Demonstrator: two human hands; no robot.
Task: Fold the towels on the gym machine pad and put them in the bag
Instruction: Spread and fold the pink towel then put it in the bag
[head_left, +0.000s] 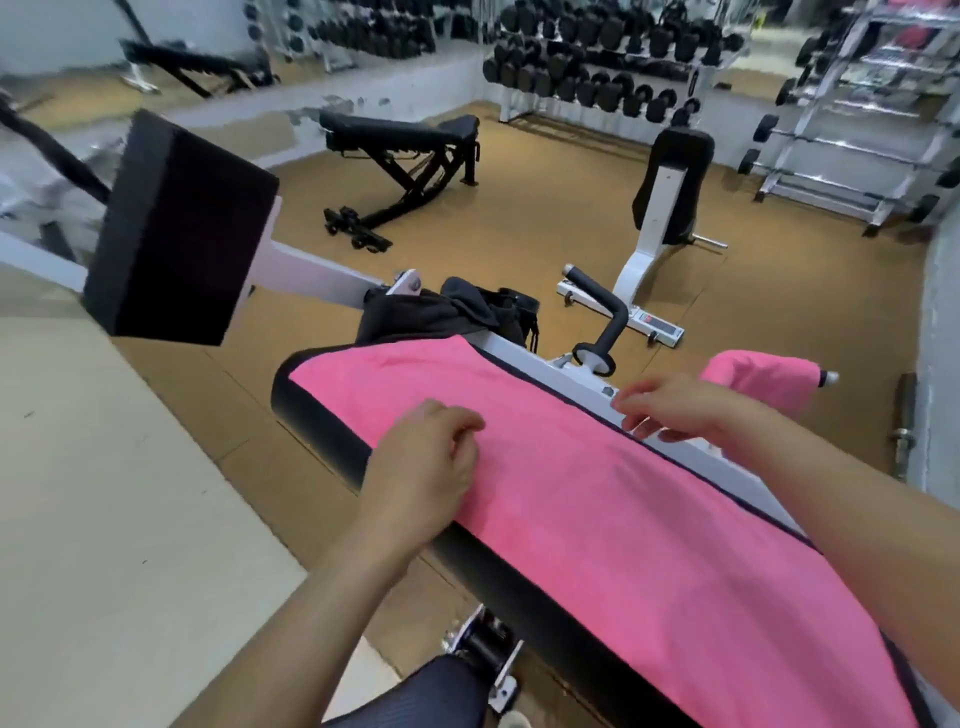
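Note:
A pink towel (571, 499) lies spread flat along the black gym machine pad (322, 431), covering most of it. My left hand (426, 457) rests on the towel near its left edge with the fingers curled under. My right hand (670, 408) hovers at the towel's far edge, fingers loosely curled and holding nothing that I can see. A second pink towel (758, 382) hangs over a handle to the right. A black bag (441, 314) sits just beyond the pad's far end, its top rumpled.
A large black square pad (176, 228) on a white arm juts in at the left. A black adjustable bench (405, 156), a white seat machine (654, 223) and dumbbell racks (597, 67) stand further off on the brown floor.

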